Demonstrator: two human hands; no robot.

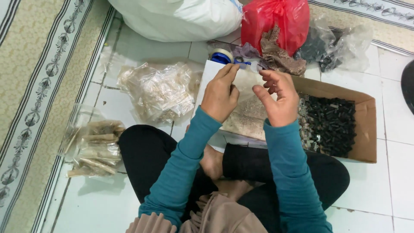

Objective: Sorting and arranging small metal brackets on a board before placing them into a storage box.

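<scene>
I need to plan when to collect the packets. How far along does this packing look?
Done: a pile of filled clear packets on the floor and more bundled ones beside the knee. In hand: the left hand and right hand work a clear bag over the cardboard box. Left: many small black pieces lie loose in the box, so plenty seems to remain.

A white tiled floor (pixel 375 190) carries a cardboard box (pixel 365 129) of small black parts, clear plastic bags (pixel 157 92), a red bag (pixel 276 21), a white sack (pixel 177 17) and patterned rugs (pixel 34 77).
</scene>
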